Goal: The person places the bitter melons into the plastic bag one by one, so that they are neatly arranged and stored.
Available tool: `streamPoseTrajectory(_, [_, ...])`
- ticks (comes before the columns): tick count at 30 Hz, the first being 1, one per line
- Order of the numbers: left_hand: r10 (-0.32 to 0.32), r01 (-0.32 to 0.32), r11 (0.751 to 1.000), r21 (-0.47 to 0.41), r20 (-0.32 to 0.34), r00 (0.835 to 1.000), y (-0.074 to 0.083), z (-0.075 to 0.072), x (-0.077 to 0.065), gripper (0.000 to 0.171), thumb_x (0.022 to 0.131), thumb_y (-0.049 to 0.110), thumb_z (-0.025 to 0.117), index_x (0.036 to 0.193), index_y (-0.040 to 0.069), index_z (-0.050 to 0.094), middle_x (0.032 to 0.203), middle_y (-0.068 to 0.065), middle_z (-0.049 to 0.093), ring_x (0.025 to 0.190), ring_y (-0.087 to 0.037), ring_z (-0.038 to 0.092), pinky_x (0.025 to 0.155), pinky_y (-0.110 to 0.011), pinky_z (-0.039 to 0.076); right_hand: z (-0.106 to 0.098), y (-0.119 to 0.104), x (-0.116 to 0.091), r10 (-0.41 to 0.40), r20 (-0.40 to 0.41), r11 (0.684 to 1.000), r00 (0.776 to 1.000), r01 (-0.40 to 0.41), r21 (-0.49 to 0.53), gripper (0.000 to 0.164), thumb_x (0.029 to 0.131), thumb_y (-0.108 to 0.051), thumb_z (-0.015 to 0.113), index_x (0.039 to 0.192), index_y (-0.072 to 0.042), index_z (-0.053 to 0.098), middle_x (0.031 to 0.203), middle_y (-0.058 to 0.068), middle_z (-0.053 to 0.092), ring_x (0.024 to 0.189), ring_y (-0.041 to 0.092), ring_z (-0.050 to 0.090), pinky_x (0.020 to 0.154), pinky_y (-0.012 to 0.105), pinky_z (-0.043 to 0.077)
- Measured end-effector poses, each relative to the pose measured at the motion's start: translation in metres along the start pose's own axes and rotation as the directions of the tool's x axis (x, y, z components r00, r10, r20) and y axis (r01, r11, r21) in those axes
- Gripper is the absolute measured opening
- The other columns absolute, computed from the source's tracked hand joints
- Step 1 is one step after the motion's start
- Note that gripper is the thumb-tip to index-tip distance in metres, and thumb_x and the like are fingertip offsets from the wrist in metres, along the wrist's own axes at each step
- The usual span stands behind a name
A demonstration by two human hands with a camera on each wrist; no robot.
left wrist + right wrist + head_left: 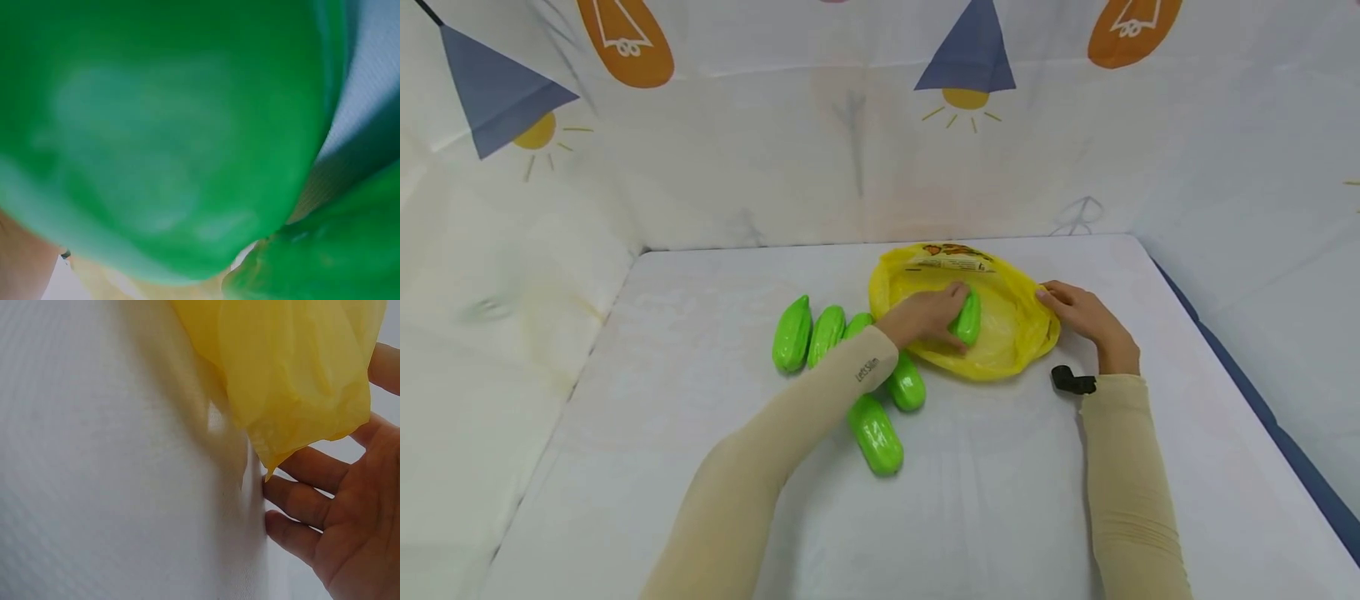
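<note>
My left hand (928, 315) grips a glossy, bright green elongated vegetable (970, 318) over the open mouth of a yellow plastic bag (1007, 333). At the bag's right rim, my right hand (1078, 310) pinches the edge between thumb and fingers. In the right wrist view, the bag (300, 381) hangs by the right hand (356, 494), whose lower fingers are spread. More green vegetables (792, 335) lie left of the bag, partly hidden by the left forearm. One of them (876, 435) lies nearest the front. Blurred green surfaces (162, 137) fill most of the left wrist view.
A white cloth (985, 500) covers the table. White fabric walls (760, 150) with printed lamp shapes stand behind and at both sides. A black camera piece (1072, 381) sits at the right wrist. Dark blue material (1240, 375) shows along the right edge.
</note>
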State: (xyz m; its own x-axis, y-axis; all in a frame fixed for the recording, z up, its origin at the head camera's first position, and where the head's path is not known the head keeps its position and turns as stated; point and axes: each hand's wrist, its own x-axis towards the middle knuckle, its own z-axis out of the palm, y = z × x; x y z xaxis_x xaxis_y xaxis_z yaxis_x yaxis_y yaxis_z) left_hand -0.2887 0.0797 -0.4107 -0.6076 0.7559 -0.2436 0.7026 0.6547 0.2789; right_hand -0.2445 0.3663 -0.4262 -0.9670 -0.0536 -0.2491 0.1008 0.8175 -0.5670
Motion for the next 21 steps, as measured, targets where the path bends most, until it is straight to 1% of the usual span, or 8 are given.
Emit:
streamPoseTrajectory(2, [0.005,-0.005,1.0,0.02,-0.011,1.0,0.0008,0.0016,0.0009,0.101,0.079,0.059,0.072,0.149,0.011,0.017,0.143,-0.008,0.04,0.113,-0.019,0.057,0.102,-0.032,0.049,0.0,0.0009,0.0004,-0.001,0.0,1.0,1.0,0.001,-0.003,0.078,0.097,-0.066,0.034,0.147,-0.005,0.04,0.15,0.023,0.04,0.137,0.043,0.033,0.115,0.066,0.022])
streamPoseTrajectory(5, [0.004,-0.002,0.998,0.059,-0.022,1.0,0.0016,0.004,0.0021,0.101,0.08,0.062,0.07,0.149,0.012,0.016,0.148,-0.008,0.037,0.115,-0.02,0.058,0.102,-0.032,0.049,-0.0001,0.0014,0.0006,-0.001,0.002,1.0,1.0,0.001,-0.006,0.079,0.097,-0.066,0.034,0.146,-0.005,0.04,0.149,0.024,0.04,0.136,0.043,0.034,0.114,0.066,0.022])
streamPoseTrajectory(8, [-0.004,0.006,0.996,0.088,-0.016,1.0,0.0018,0.0051,0.002,0.105,0.081,0.064,0.067,0.154,0.011,0.013,0.159,-0.01,0.026,0.124,-0.024,0.054,0.107,-0.034,0.046,-0.0003,0.0006,0.0003,0.0,-0.001,1.0,1.0,0.0,-0.01,0.079,0.097,-0.067,0.034,0.146,-0.005,0.04,0.149,0.024,0.041,0.136,0.043,0.034,0.114,0.066,0.022])
streamPoseTrajectory(11, [-0.014,0.013,0.994,0.105,0.01,1.0,0.0017,0.0052,0.0002,0.11,0.082,0.065,0.065,0.157,0.011,0.006,0.165,-0.013,0.011,0.139,-0.029,0.042,0.115,-0.038,0.038,-0.0006,-0.0008,-0.0006,-0.001,-0.002,1.0,1.0,0.001,-0.008,0.078,0.097,-0.066,0.034,0.146,-0.005,0.041,0.148,0.024,0.041,0.135,0.043,0.035,0.114,0.066,0.023])
streamPoseTrajectory(13, [-0.02,0.016,0.994,0.108,0.029,0.999,0.0016,0.0055,-0.0011,0.112,0.083,0.065,0.064,0.158,0.011,0.002,0.165,-0.014,0.005,0.144,-0.03,0.034,0.118,-0.039,0.034,-0.0007,-0.0016,-0.0014,-0.001,0.0,1.0,1.0,0.001,-0.007,0.078,0.098,-0.065,0.033,0.146,-0.004,0.04,0.149,0.024,0.041,0.135,0.044,0.034,0.114,0.066,0.023])
streamPoseTrajectory(17, [-0.009,0.005,0.994,0.111,0.035,0.999,0.0008,0.0061,-0.0038,0.114,0.083,0.065,0.063,0.158,0.01,-0.003,0.165,-0.015,0.004,0.149,-0.029,0.023,0.121,-0.04,0.028,-0.0006,-0.0027,-0.0019,0.007,0.005,1.0,1.0,-0.007,-0.006,0.079,0.098,-0.065,0.033,0.147,-0.004,0.039,0.149,0.025,0.039,0.136,0.044,0.033,0.114,0.067,0.022])
streamPoseTrajectory(20, [0.011,-0.013,0.993,0.121,0.016,1.0,0.0003,0.0047,-0.0064,0.116,0.083,0.066,0.063,0.158,0.009,-0.005,0.165,-0.016,0.005,0.15,-0.028,0.021,0.121,-0.04,0.028,-0.0004,-0.0019,-0.0016,0.017,0.008,1.0,1.0,-0.017,-0.009,0.081,0.097,-0.067,0.033,0.148,-0.004,0.038,0.151,0.025,0.038,0.137,0.045,0.031,0.114,0.068,0.021])
streamPoseTrajectory(21, [0.019,-0.02,0.992,0.123,0.011,1.0,0.0001,0.0037,-0.0075,0.118,0.082,0.067,0.063,0.158,0.008,-0.005,0.165,-0.016,0.005,0.149,-0.029,0.023,0.12,-0.04,0.029,-0.0005,-0.001,-0.0016,0.017,0.008,1.0,1.0,-0.017,-0.011,0.081,0.097,-0.067,0.033,0.148,-0.004,0.038,0.151,0.025,0.038,0.138,0.045,0.031,0.114,0.068,0.021])
